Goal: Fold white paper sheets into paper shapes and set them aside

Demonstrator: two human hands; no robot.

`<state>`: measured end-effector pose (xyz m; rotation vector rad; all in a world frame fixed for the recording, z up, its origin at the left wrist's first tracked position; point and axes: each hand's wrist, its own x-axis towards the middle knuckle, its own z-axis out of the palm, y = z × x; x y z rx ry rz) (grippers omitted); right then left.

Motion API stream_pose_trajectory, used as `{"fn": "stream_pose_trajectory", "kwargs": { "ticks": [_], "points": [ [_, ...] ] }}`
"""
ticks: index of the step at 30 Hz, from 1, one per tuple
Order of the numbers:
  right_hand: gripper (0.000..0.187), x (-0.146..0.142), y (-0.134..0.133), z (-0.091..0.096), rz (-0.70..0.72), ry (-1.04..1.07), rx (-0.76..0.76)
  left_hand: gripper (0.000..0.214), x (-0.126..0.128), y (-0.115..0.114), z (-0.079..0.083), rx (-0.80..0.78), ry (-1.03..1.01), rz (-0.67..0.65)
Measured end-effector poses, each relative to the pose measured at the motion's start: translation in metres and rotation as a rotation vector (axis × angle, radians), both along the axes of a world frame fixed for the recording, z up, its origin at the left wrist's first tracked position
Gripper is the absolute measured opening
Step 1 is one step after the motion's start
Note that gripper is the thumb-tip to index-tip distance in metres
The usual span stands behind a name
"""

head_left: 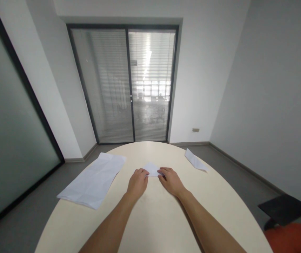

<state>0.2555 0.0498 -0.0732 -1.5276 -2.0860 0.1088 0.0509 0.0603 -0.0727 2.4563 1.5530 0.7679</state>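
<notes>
A small folded sheet of white paper (152, 168) lies on the table between my hands, its top coming to a blunt point. My left hand (138, 182) pinches its left corner, fingers curled and thumb along the near edge. At the right corner, my right hand (171, 179) grips the paper the same way, with the thumb near the lower edge. The fingertips partly hide both corners.
A large creased white sheet (94, 181) lies at the left, slightly over the table's (150, 221) edge. Near the right edge sits a folded paper strip (195, 161). A black and red chair (289, 225) stands at the lower right.
</notes>
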Motion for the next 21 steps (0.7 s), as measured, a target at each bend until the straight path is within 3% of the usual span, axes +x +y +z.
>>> {"fn": "stream_pose_trajectory", "kwargs": {
  "ticks": [21],
  "points": [
    [0.033, -0.0006, -0.0003, 0.0, -0.007, 0.008, 0.0, 0.021, -0.0012, 0.0021, -0.0039, 0.04, -0.012, -0.015]
  ]
}}
